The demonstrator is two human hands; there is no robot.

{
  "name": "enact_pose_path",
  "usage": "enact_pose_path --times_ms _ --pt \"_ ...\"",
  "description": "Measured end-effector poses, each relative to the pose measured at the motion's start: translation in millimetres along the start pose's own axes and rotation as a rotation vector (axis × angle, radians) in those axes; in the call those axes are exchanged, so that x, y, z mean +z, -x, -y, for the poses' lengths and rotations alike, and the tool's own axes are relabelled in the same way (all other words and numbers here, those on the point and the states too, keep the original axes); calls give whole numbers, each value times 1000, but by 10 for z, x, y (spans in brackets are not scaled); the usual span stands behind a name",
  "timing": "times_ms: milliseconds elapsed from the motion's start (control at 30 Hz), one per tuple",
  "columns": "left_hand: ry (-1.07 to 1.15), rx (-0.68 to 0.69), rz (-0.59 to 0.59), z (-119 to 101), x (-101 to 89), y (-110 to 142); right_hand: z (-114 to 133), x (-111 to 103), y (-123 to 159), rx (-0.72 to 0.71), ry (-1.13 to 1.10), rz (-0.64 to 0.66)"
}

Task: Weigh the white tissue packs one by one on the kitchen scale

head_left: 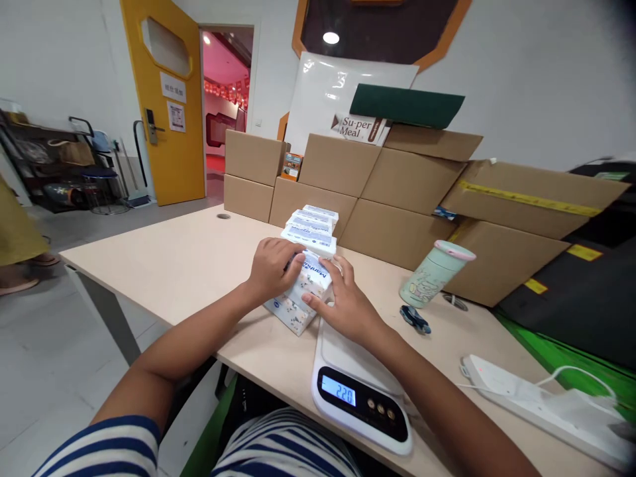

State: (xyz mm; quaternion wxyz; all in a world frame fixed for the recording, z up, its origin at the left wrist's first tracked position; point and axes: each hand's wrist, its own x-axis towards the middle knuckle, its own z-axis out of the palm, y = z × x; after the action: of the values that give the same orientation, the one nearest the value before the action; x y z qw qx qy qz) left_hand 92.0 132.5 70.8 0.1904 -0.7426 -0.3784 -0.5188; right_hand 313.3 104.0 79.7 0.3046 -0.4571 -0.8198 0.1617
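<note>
My left hand (275, 268) presses on the left side of a white tissue pack (314, 265) with flower print and blue lettering, its fingers curled. My right hand (348, 301) grips the same pack from the right, thumb at the near end and fingers over the top edge. Under it lies another flower-printed pack (293, 313), partly covered. Behind them a row of similar tissue packs (309, 235) runs back toward the boxes. Close by my right forearm is a white digital scale (342, 341); its lit display reads 220.
Cardboard boxes (318, 199) line the back of the table (199, 252). At the right stand a pale green tumbler (430, 275), a dark hair tie (415, 319) and a white power strip (527, 397) with cables. A person in a yellow garment (17, 225) is at far left.
</note>
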Motion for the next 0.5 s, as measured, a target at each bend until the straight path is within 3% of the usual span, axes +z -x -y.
enact_pose_path --times_ms 267,367,500 --pt "-30 213 22 47 86 145 134 -27 50 -73 252 48" --pt "-21 336 -34 16 136 205 180 -64 61 -64 328 72" --pt "-98 410 -89 -8 152 249 44 -348 28 -180 252 177"
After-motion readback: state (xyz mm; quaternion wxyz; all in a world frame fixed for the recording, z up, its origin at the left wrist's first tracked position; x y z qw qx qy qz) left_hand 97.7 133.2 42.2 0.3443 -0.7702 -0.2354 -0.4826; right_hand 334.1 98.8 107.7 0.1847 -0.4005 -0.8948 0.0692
